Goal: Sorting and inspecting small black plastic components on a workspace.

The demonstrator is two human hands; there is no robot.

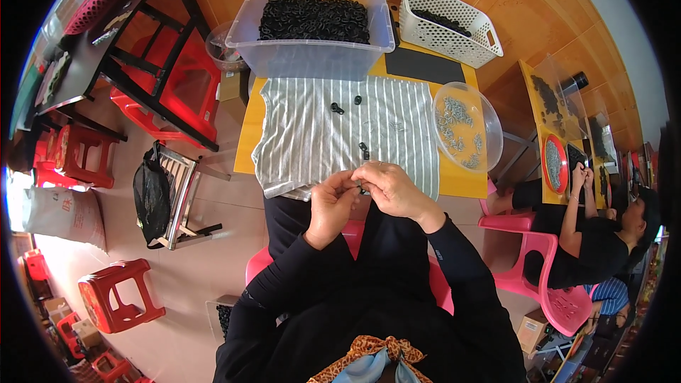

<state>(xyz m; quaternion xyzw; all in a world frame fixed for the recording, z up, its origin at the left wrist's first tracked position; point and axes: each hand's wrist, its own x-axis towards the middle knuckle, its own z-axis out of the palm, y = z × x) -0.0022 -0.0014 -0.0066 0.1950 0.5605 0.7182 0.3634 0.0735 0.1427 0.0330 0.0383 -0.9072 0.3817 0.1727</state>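
Low in the middle of the frame, two dark-sleeved forearms rise from the bottom edge and meet just above the person's lap. The left hand point(330, 207) is curled, its fingertips pinched together against those of the right hand point(392, 188), which is likewise closed into a pinch; between them sits a small dark part point(362, 188), mostly hidden, so its shape cannot be told. Just beyond the hands, a grey striped cloth point(397, 128) covers the yellow table point(248, 135) in the centre of the frame, with a few small black pieces point(364, 149) lying loose on it. On the right end of the table sits a clear round bowl point(493, 135) holding small metal pieces. Further up, at top centre, a large clear plastic bin point(312, 57) is filled with black rings, and a white perforated basket point(482, 39) stands to its right. In the upper left stands a red stool point(188, 92). At the right edge, another person point(596, 241) sits on a pink chair point(553, 291), working at a separate table.
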